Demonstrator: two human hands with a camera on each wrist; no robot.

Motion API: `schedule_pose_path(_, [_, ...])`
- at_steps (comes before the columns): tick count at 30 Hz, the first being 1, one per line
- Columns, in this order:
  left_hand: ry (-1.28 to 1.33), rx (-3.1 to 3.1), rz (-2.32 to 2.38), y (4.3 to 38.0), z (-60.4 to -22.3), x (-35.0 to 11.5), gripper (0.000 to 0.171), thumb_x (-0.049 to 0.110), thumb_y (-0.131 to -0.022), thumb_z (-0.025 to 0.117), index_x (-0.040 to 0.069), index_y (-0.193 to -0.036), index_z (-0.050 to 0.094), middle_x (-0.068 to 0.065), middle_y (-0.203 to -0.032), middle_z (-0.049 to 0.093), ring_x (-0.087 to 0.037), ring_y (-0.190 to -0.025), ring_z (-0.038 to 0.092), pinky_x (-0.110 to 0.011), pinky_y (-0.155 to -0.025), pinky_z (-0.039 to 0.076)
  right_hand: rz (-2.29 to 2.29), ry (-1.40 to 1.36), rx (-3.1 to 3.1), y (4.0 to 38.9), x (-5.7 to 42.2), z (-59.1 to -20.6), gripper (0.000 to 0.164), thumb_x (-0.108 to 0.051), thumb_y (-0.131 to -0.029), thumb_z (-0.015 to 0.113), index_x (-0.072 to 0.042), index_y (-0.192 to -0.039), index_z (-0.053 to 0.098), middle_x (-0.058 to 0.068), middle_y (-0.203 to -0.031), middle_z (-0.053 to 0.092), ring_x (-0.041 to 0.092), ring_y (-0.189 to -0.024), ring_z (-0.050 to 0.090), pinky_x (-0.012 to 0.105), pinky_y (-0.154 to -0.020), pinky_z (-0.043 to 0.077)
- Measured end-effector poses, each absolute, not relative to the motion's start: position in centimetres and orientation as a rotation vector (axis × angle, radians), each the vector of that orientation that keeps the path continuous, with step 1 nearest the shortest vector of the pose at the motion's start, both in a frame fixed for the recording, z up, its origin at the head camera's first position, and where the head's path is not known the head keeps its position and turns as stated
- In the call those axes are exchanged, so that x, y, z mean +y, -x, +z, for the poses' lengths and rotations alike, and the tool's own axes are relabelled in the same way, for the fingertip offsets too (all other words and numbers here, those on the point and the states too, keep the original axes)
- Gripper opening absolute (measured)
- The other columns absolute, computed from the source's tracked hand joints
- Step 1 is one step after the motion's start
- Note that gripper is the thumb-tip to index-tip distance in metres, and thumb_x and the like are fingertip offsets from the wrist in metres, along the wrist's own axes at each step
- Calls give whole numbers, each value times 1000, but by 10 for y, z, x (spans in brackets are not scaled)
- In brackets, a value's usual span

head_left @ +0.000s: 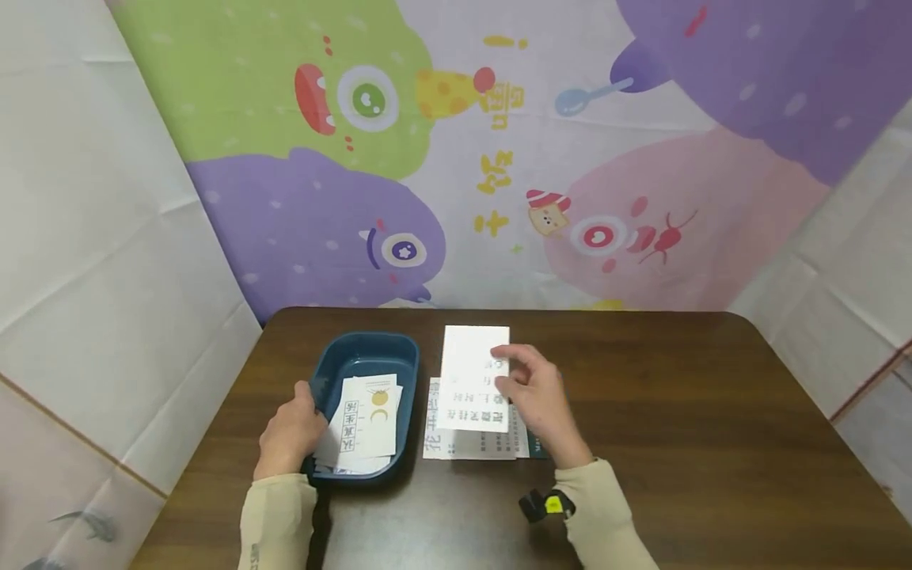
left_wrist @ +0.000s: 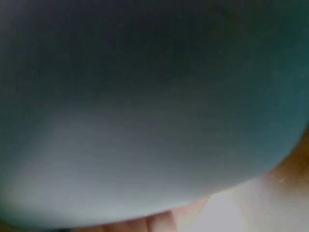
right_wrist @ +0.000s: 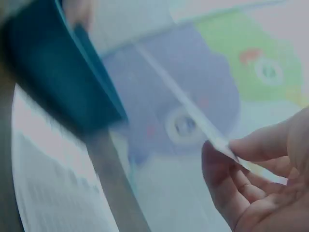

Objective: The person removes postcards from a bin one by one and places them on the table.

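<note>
On the left of the table, my left hand grips the left rim of a dark blue tray. The tray's wall fills most of the left wrist view, with a few fingertips at the bottom edge. Several white cards lie overlapping in the tray, the top one bearing printed characters and a yellow picture. My right hand pinches a white card with rows of print between thumb and fingers. In the right wrist view that card shows nearly edge-on, raised above the table.
Beneath the held card, more printed sheets lie on the brown wooden table, one with a dark green edge. A cloth with cartoon monsters hangs behind the table. A black strap with a yellow part is at the right wrist.
</note>
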State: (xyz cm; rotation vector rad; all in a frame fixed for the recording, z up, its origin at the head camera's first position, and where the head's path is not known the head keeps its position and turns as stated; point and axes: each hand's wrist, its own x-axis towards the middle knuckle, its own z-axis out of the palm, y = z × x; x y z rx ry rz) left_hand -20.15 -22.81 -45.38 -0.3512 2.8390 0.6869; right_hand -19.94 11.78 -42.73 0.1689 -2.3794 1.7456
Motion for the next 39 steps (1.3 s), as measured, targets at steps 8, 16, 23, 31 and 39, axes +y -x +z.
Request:
schedule_pose_path(8, [357,2833,679,202,-457,-233,56,10,-94,46,-9,-140,20,-45,-125,50,-54,-97,57,-71,-81,45,1558,-51,-2671,204,193,-452,37,3,-83,65,-7,-118,67,19,-116,67,21,-61,52,36,-63,45])
schedule_pose_path(16, [363,2815,684,203,-455,-231,59,11,-94,45,-9,-143,18,-46,-128,47,-56,-101,55,-72,-84,43,1832,49,-2650,204,208,-470,35,3,-84,64,-4,-119,65,23,-116,64,26,-77,65,41,-69,56])
schedule_pose_path(23, [371,2830,676,203,-456,-229,57,11,-94,46,-9,-142,19,-46,-127,47,-57,-101,55,-72,-84,43,1874,71,-2701,207,202,-480,34,3,-84,65,-4,-117,65,22,-114,63,26,-78,66,37,-68,59])
schedule_pose_path(31, [370,2840,677,203,-456,-227,53,10,-94,45,-8,-139,23,-45,-124,50,-54,-96,57,-70,-82,44,1701,29,-2800,210,207,-487,34,-2,-85,68,-5,-119,65,20,-114,63,24,-76,63,38,-71,56])
schedule_pose_path(39, [377,2824,684,204,-456,-227,54,10,-94,46,-8,-139,23,-46,-126,48,-55,-98,56,-71,-83,44,1393,-149,-2963,208,213,-481,41,-10,-86,70,-9,-126,63,15,-109,65,21,-72,56,37,-70,44])
